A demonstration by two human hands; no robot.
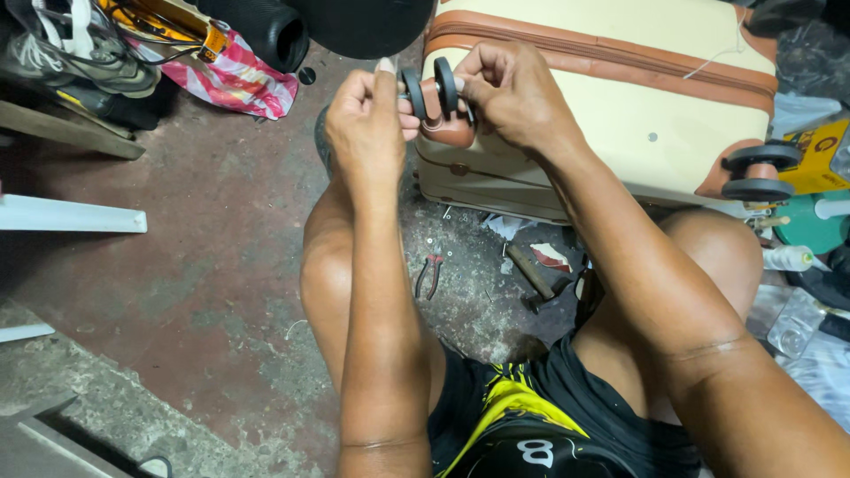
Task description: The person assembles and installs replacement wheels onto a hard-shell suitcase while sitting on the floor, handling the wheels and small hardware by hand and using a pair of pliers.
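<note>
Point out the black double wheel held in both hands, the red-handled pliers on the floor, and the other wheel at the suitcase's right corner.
black double wheel (431, 87), head view, on its right disc.
red-handled pliers (429, 276), head view, on the handles.
other black wheel (759, 171), head view, between its two discs.

Floor (204, 292) left of knees is lying open; pliers (429, 274) & hammer (536, 276) are cluttering gap below suitcase (620, 97).

arms: bare, no sleeves, no watch or rings near the fingers
left hand (367, 128): bare, ungloved
right hand (509, 93): bare, ungloved
shorts (567, 416): black with yellow streaks and a white mark, well below the fingers
knees: bare
</note>
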